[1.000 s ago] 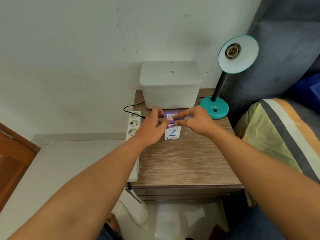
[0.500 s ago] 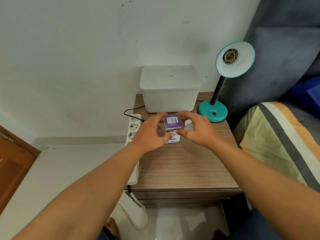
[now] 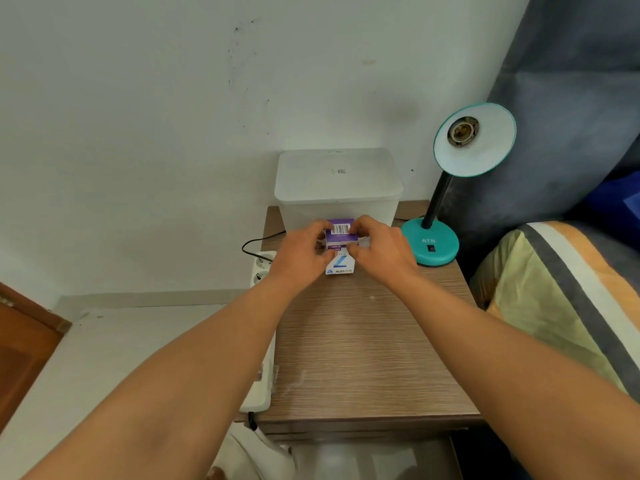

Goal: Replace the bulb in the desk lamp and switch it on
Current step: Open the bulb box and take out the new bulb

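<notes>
A small purple and white bulb box stands on the wooden bedside table, a barcode on its top flap. My left hand grips its left side and my right hand its right side, fingertips at the top flap. A teal desk lamp stands at the table's back right. Its shade faces me with a bare socket and no bulb. A black switch sits on the lamp's base. Something small and white shows behind my right fingers; I cannot tell what.
A white lidded plastic bin stands at the back of the table against the wall. A white power strip with a black cable runs along the table's left edge. A striped pillow and a grey headboard are on the right.
The box has gone from tilted in my hands to upright on the table, and both hands have shifted onto its top flap. The view has dipped slightly.
</notes>
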